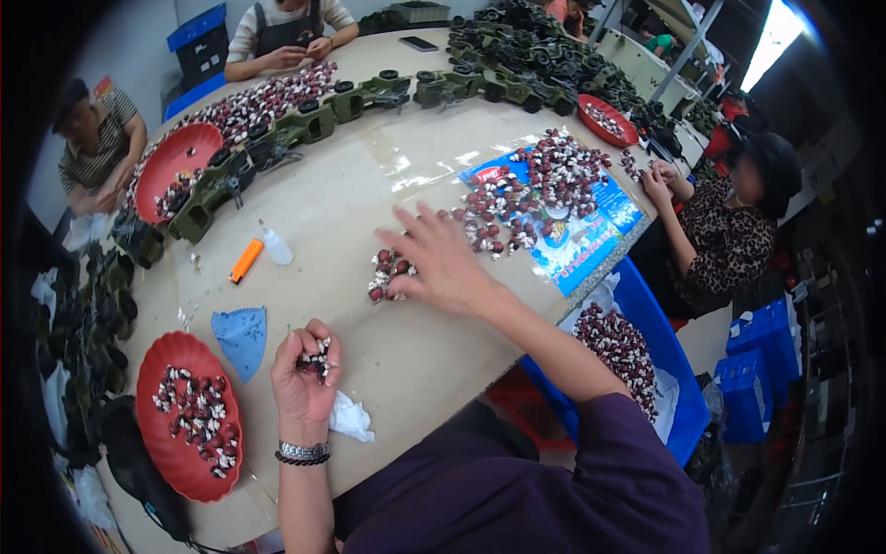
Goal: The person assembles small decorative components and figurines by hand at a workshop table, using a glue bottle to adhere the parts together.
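Note:
My left hand (pixel 305 380), with a bracelet and a watch band at the wrist, is curled palm up around a few small dark-red and white pieces (pixel 315 362). Its fingers are bent over them. Fingers spread, my right hand (pixel 443 263) reaches over the table beside a small cluster of the same pieces (pixel 378 277); its thumb is at their edge. Past that hand, a larger heap of these pieces (pixel 563 166) lies on a blue printed sheet (pixel 591 254). What exactly the pieces are is too small to tell.
Red oval tray (pixel 152 369) with pieces at left; blue cloth (pixel 242 337), orange lighter-like object (pixel 245 261), white squeeze bottle (pixel 275 245) nearby. Green toy jeeps (pixel 305 129) line the far side. A blue crate (pixel 678 443) stands below the table edge. Other people sit around.

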`<state>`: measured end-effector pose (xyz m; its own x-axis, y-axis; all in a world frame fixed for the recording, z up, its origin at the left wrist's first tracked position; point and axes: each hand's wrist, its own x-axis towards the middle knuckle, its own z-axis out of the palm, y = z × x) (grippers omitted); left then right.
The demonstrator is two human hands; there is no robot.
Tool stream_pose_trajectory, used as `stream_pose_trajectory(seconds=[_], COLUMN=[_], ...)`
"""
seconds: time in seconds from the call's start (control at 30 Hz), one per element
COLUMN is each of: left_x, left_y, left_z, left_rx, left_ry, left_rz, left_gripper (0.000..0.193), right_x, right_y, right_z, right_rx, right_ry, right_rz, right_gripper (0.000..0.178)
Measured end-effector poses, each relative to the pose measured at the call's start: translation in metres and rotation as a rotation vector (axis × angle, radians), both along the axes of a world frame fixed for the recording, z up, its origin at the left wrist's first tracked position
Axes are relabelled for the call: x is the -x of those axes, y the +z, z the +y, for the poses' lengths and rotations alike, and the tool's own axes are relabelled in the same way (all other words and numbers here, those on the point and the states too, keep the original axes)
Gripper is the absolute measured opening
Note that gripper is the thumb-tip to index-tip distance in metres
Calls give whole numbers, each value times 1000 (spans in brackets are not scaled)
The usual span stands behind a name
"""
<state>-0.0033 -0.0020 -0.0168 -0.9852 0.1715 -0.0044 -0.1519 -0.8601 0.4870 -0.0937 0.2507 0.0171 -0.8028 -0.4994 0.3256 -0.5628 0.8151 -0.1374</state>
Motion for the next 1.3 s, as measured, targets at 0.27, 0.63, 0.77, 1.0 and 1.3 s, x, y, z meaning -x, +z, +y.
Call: stream_pose_trajectory(seconds=[0.27, 0.63, 0.77, 1.0, 1.3], left_x=[-9, -9, -6, -4, -2], left_y=[2, 2, 4, 7, 3], left_z=[7, 4, 6, 5, -5], left_rx=[-7, 41, 71, 102, 84], left_ry=[-69, -48, -34, -18, 126], left_rz=[25, 2, -14, -28, -12], left_gripper=[38, 31, 32, 30, 23], right_x=[50, 31, 10, -2, 9], right_y=[-47, -51, -49, -38, 4], right_z=[208, 141, 77, -7, -48], right_rx=[103, 396, 277, 271, 266], right_ry=[-872, -518, -405, -119, 272], right_rz=[350, 61, 94, 75, 47], right_gripper=[63, 54, 62, 69, 39])
